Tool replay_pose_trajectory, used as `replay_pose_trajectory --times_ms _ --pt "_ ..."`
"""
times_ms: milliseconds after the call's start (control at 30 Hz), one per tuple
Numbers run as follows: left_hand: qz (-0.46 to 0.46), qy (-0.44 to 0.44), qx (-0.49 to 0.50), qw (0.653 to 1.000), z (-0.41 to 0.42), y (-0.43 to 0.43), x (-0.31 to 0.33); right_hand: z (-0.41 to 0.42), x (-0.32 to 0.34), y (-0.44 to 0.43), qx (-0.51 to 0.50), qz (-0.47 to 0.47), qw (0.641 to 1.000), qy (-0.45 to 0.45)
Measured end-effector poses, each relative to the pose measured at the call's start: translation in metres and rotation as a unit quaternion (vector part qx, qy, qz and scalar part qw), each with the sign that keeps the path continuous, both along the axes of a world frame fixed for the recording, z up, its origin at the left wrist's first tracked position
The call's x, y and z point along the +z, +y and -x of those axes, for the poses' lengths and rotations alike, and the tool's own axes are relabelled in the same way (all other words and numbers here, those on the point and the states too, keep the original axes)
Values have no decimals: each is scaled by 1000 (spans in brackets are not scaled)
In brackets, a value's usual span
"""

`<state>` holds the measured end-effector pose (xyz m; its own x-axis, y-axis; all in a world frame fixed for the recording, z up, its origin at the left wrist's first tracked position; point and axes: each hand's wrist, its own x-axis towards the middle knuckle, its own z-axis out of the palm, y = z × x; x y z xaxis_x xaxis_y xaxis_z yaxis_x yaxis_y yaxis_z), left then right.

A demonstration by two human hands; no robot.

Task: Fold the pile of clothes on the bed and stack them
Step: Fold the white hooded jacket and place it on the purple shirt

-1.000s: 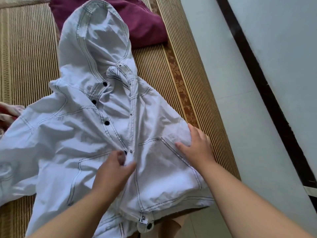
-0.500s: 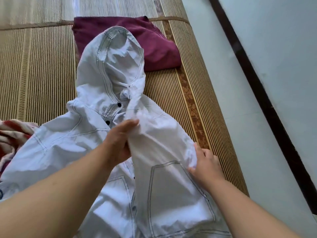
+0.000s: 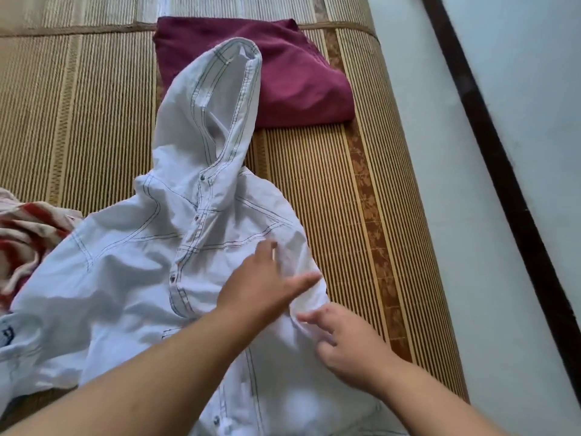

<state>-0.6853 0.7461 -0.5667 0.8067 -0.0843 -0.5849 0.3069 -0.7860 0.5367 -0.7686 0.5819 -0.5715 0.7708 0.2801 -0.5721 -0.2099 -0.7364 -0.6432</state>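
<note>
On the mat (image 3: 314,184), left hand (image 3: 261,287) lies spread on the white jacket (image 3: 125,278), right hand (image 3: 349,341) relaxed.

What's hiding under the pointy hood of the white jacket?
The hood's tip lies over the folded maroon cloth, and the rest of it lies on the striped mat. How far the cloth reaches beneath the hood is covered.

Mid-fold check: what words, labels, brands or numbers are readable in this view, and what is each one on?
No readable text in this view.
Dark blue print on the white jacket, at the left edge of the picture: cut off and blurred, unreadable.
Maroon garment, red and white cloth, woven mat: no text or label showing.
</note>
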Motion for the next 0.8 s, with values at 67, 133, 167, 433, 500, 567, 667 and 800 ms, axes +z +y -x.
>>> replay_pose_trajectory --times_ms 67,133,167,433,500,567,667,800 --pt "-95 42 -50 993 7 -11 -13 -2 1 1 2 -42 997 68" --pt "-110 55 -7 992 7 -8 -19 -17 -1 -7 -121 -53 987 92" --pt "-81 65 34 994 6 -3 -19 -27 -3 -12 -178 -38 980 75" --pt "135 87 147 976 20 5 -14 -81 -9 19 -154 -142 967 143" --pt "100 43 197 974 18 6 -14 -75 -6 27 -168 -211 948 167" --pt "177 54 303 935 21 14 -9 -71 -10 20 -225 -187 947 136" --pt "377 113 417 819 34 33 3 -76 -19 4 -240 -29 967 75" --pt "474 143 450 744 40 55 11 -92 -23 39 -183 -75 935 293"
